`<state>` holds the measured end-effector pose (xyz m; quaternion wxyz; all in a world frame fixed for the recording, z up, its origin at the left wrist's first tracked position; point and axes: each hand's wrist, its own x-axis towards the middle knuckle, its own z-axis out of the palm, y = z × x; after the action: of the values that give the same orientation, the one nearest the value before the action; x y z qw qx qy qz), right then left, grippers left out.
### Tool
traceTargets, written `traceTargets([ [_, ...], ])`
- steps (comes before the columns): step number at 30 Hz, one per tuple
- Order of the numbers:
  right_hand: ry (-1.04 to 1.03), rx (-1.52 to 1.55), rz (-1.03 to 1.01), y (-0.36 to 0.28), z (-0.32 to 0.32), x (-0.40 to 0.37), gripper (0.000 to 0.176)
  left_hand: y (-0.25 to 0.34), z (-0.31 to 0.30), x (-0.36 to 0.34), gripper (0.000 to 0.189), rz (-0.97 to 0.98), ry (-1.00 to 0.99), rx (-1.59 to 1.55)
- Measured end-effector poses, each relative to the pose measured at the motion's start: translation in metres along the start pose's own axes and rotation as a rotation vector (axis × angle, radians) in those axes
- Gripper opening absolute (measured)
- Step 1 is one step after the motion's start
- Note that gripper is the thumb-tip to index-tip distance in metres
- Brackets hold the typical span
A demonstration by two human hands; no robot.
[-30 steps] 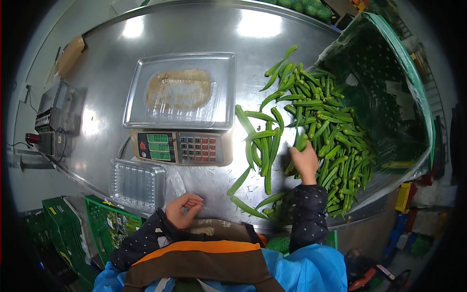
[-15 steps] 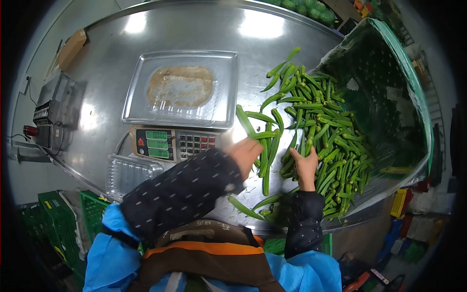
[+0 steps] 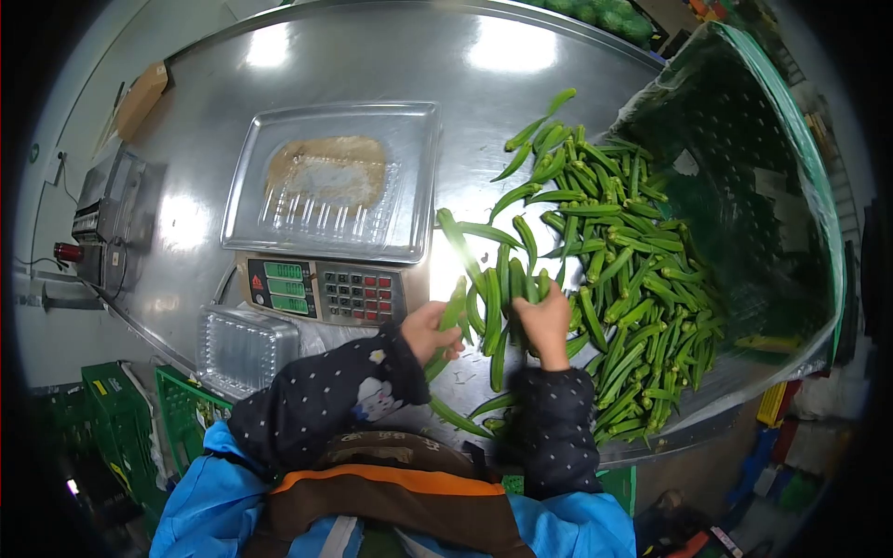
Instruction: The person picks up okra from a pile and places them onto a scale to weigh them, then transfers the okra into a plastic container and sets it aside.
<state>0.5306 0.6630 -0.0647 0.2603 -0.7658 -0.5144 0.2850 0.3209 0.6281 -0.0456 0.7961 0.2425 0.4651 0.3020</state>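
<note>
A big heap of green okra pods (image 3: 619,251) lies on the steel table (image 3: 372,65), spilling from a tipped green crate (image 3: 753,186). My left hand (image 3: 430,330) grips one or two okra pods (image 3: 453,307) just right of the scale's keypad. My right hand (image 3: 544,318) is closed on a small bunch of pods (image 3: 521,284) drawn out to the left of the heap. Both hands are close together over a loose row of pods near the table's front edge.
A digital scale (image 3: 321,286) with a clear plastic tray (image 3: 330,181) on its pan stands left of the hands. A stack of clear punnets (image 3: 244,346) sits at the front left. Green crates (image 3: 121,428) stand on the floor below. A cardboard box (image 3: 141,98) lies far left.
My left hand came up from my lap, reached across to the loose pods and closed on okra. My right hand moved left from the heap with a bunch of pods.
</note>
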Motion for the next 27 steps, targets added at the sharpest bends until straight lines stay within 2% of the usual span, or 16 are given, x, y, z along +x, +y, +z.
traceTargets([
  [2,-0.294,0.507,0.357,-0.02,-0.03,-0.017,0.027,0.002,0.0,-0.018,0.032,-0.057,-0.013,-0.138],
  [3,-0.371,0.734,0.363,-0.022,-0.035,-0.03,0.02,-0.002,0.004,-0.022,0.029,-0.089,0.005,-0.266],
  [4,-0.378,0.924,0.39,-0.035,-0.037,-0.047,0.022,-0.007,0.007,-0.026,0.026,-0.121,0.024,-0.394],
  [5,-0.424,0.863,0.349,-0.033,-0.028,-0.062,0.029,-0.022,0.001,-0.022,0.025,-0.122,-0.109,-0.461],
  [7,-0.36,0.458,0.095,-0.056,-0.01,-0.099,0.032,-0.029,0.014,-0.029,0.042,-0.033,-0.17,-0.465],
  [8,-0.218,0.32,-0.234,-0.054,0.01,-0.119,0.034,-0.036,0.014,-0.028,0.049,0.058,-0.169,-0.394],
  [9,-0.352,0.096,-0.425,-0.078,-0.003,-0.127,0.05,-0.04,0.003,-0.028,0.054,-0.027,-0.17,-0.276],
  [10,-0.315,0.115,-0.568,-0.086,-0.004,-0.131,0.05,-0.042,-0.006,-0.025,0.05,0.007,-0.118,-0.248],
  [12,-0.331,0.191,-0.532,-0.082,-0.011,-0.127,0.05,-0.034,-0.01,-0.039,0.045,-0.041,-0.145,-0.413],
  [14,-0.377,0.344,-0.014,-0.075,-0.026,-0.1,0.048,-0.035,-0.028,-0.049,0.042,-0.169,-0.149,-0.432],
  [16,-0.032,0.157,-0.137,-0.046,-0.018,-0.057,0.045,-0.041,-0.03,-0.051,0.043,-0.187,-0.112,-0.46],
  [18,0.063,-0.148,-0.326,-0.026,-0.002,-0.026,0.048,-0.044,-0.031,-0.053,0.045,-0.197,-0.136,-0.377],
  [21,-0.137,-0.292,-0.146,-0.015,0.019,-0.005,0.049,-0.037,-0.029,-0.054,0.054,-0.202,-0.175,-0.43],
  [22,-0.138,-0.293,-0.151,-0.011,0.019,-0.002,0.049,-0.032,-0.026,-0.054,0.057,-0.216,-0.166,-0.481],
  [24,-0.261,-0.021,0.021,0.001,0.012,0.001,0.048,-0.029,-0.025,-0.054,0.059,-0.209,-0.151,-0.558],
  [27,-0.298,0.186,0.043,0.003,-0.008,-0.024,0.038,-0.021,-0.018,-0.056,0.061,-0.196,-0.118,-0.639],
])
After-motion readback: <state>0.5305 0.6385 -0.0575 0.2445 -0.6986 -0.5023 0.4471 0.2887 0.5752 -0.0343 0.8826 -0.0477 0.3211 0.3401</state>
